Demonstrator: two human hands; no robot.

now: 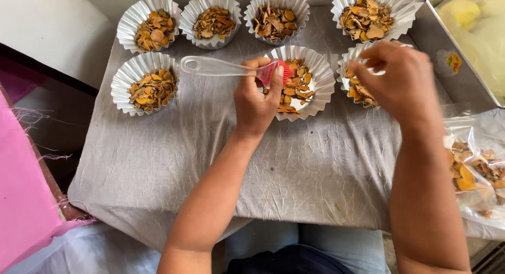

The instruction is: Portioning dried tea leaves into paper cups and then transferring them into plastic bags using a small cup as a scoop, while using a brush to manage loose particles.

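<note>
at about four o'clock, by the right edge, lay a clear plastic bag, crinkled and glossy, with orange-brown dried slices showing through it; it ran out of view to the right. at about one o'clock sat a pale rectangular tray, its contents wrapped in clear film over something yellow. just beside that tray, at about two o'clock, a small round sticker lay on the grey cloth, coloured yellow, red and green. no signs or screens were in view.
</note>
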